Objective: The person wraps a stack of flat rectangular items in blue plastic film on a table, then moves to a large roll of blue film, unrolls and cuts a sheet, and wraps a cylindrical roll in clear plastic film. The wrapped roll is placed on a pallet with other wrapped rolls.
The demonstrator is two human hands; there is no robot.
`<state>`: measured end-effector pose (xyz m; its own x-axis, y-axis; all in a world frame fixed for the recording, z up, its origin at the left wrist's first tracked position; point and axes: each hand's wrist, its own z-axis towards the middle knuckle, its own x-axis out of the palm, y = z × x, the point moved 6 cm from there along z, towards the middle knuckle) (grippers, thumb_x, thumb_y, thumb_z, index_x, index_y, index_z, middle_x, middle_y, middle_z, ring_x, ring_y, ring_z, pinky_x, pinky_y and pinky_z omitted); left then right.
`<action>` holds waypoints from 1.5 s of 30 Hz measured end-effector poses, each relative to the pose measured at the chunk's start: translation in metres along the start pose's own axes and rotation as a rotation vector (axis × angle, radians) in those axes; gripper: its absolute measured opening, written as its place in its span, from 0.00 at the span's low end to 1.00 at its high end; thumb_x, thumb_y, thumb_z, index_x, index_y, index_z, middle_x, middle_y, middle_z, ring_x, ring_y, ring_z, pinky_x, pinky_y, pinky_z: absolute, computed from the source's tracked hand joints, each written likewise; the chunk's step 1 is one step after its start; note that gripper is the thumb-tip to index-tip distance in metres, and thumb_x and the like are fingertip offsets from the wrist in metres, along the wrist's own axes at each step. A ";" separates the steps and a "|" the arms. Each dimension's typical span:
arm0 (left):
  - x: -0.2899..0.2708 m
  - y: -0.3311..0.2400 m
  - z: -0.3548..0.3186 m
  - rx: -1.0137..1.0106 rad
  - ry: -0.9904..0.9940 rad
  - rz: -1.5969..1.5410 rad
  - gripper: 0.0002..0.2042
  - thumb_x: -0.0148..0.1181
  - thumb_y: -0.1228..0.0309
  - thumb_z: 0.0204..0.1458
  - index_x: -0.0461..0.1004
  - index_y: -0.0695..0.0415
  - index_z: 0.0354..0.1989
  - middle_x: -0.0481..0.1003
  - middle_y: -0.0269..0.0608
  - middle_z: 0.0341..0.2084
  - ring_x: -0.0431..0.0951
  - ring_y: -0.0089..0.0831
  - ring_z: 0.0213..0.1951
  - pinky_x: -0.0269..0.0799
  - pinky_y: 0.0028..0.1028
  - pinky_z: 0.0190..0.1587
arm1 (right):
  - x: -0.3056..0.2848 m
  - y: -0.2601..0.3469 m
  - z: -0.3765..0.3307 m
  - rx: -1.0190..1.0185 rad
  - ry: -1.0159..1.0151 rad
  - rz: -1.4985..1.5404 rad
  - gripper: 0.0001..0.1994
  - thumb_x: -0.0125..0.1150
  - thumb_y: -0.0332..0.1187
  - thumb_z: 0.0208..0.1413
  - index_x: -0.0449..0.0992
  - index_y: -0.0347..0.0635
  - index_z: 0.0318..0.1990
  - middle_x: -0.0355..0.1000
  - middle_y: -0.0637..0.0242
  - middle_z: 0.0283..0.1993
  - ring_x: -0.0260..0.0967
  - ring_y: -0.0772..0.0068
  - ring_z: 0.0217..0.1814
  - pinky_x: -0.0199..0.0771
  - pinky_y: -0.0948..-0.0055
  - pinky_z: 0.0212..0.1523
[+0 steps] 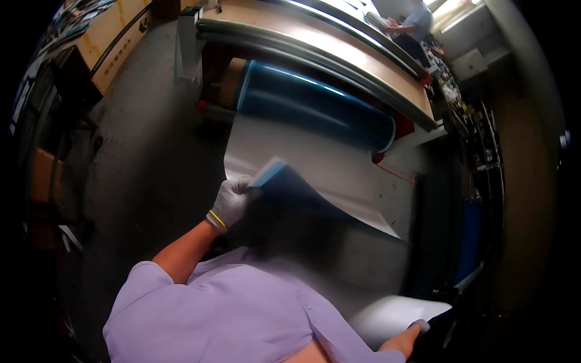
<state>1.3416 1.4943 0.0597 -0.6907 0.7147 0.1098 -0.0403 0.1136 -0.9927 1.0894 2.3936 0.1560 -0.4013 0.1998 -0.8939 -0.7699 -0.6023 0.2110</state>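
Note:
My left hand (pixel 232 202), in a pale knit glove with a yellow cuff, is closed on the near left corner of a film sheet (pixel 290 148). The sheet's upper face is whitish; at the folded-up corner its blue underside shows. It runs down from a large blue film roll (pixel 315 100) mounted under a long worktable. At the lower right, my right hand (pixel 417 327) appears closed at the edge of a curved white sheet (pixel 396 311); its fingers are small and partly hidden.
The long worktable (pixel 339 51) has a metal bar along its front edge. Another person (pixel 414 27) is at its far right end. Large boxes (pixel 112 51) line the left side. Cluttered shelves (pixel 484 136) stand on the right. A thin red line (pixel 396 174) lies right of the sheet.

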 end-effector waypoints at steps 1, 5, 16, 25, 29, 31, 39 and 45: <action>0.003 0.021 0.000 -0.023 -0.006 0.026 0.06 0.64 0.71 0.51 0.78 0.62 0.30 0.71 0.26 0.18 0.66 0.14 0.24 0.65 0.23 0.31 | 0.011 0.008 0.006 -0.004 0.001 -0.002 0.13 0.51 0.29 0.54 0.79 0.33 0.42 0.78 0.50 0.44 0.77 0.52 0.43 0.77 0.57 0.40; 0.032 0.064 -0.015 -0.219 0.058 0.165 0.06 0.64 0.71 0.51 0.78 0.61 0.31 0.71 0.28 0.18 0.66 0.15 0.25 0.65 0.24 0.30 | 0.028 0.045 0.038 -0.058 -0.049 0.030 0.13 0.52 0.31 0.55 0.79 0.35 0.42 0.78 0.52 0.45 0.77 0.51 0.44 0.77 0.57 0.41; 0.094 0.109 -0.039 -0.011 0.226 0.521 0.11 0.64 0.63 0.47 0.77 0.59 0.30 0.75 0.50 0.25 0.77 0.44 0.30 0.71 0.34 0.36 | -0.065 0.358 0.047 -0.642 -0.120 0.187 0.14 0.48 0.38 0.59 0.76 0.40 0.44 0.75 0.47 0.45 0.72 0.42 0.46 0.70 0.54 0.45; 0.062 0.102 -0.052 -0.164 0.210 0.219 0.08 0.63 0.69 0.49 0.75 0.61 0.25 0.66 0.34 0.15 0.63 0.20 0.22 0.62 0.26 0.28 | -0.229 0.368 -0.321 -1.666 -0.356 0.859 0.06 0.55 0.27 0.54 0.78 0.37 0.36 0.76 0.60 0.32 0.73 0.60 0.34 0.70 0.63 0.36; 0.042 0.102 -0.054 -0.196 0.261 0.168 0.07 0.62 0.70 0.51 0.76 0.60 0.27 0.71 0.30 0.17 0.67 0.16 0.25 0.66 0.25 0.30 | -0.264 0.295 -0.440 -1.984 -0.204 0.822 0.06 0.55 0.25 0.52 0.77 0.41 0.36 0.77 0.61 0.34 0.74 0.60 0.35 0.72 0.64 0.40; 0.037 0.090 -0.060 -0.207 0.320 0.146 0.08 0.59 0.69 0.52 0.77 0.61 0.29 0.73 0.33 0.17 0.70 0.16 0.26 0.71 0.26 0.33 | -0.265 0.266 -0.476 -2.074 -0.144 0.844 0.05 0.57 0.26 0.50 0.77 0.41 0.34 0.76 0.63 0.33 0.74 0.62 0.34 0.71 0.65 0.38; 0.014 0.026 -0.072 0.170 0.336 0.373 0.10 0.61 0.74 0.45 0.73 0.67 0.34 0.70 0.43 0.26 0.69 0.33 0.30 0.67 0.30 0.37 | -0.228 0.227 -0.498 -1.808 0.223 0.975 0.08 0.57 0.22 0.44 0.77 0.41 0.34 0.76 0.62 0.32 0.73 0.59 0.33 0.70 0.64 0.36; -0.022 -0.015 -0.088 0.256 0.273 0.243 0.07 0.61 0.76 0.45 0.74 0.68 0.28 0.72 0.45 0.27 0.71 0.35 0.30 0.67 0.30 0.36 | -0.219 0.210 -0.510 -1.892 0.205 0.861 0.08 0.54 0.25 0.47 0.76 0.41 0.35 0.74 0.61 0.31 0.71 0.57 0.31 0.69 0.61 0.34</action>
<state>1.4209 1.5378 0.0764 -0.4876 0.8596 -0.1530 -0.1019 -0.2300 -0.9678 1.2687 1.8290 0.1941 -0.1474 -0.4870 -0.8609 0.9277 -0.3700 0.0504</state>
